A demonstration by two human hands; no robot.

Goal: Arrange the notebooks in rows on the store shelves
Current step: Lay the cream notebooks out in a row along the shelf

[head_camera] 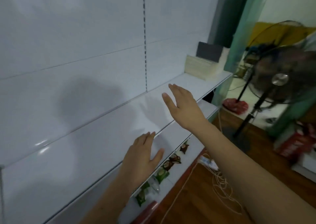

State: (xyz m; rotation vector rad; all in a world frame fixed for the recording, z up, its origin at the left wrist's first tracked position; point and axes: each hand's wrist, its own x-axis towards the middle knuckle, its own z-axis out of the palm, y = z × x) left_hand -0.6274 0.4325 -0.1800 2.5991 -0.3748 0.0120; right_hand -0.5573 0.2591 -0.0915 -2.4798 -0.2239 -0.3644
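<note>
White metal store shelf — bare along most of its length. One row of pale-edged notebooks stands at the far right end, a dark-covered one upright behind. Left hand and right hand — both flat-fingered, holding nothing. Judged barely begun; most rows remain.

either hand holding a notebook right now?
No. The left hand and right hand are both open and hold nothing over the white shelf; the notebook stack sits at the shelf's far end.
</note>
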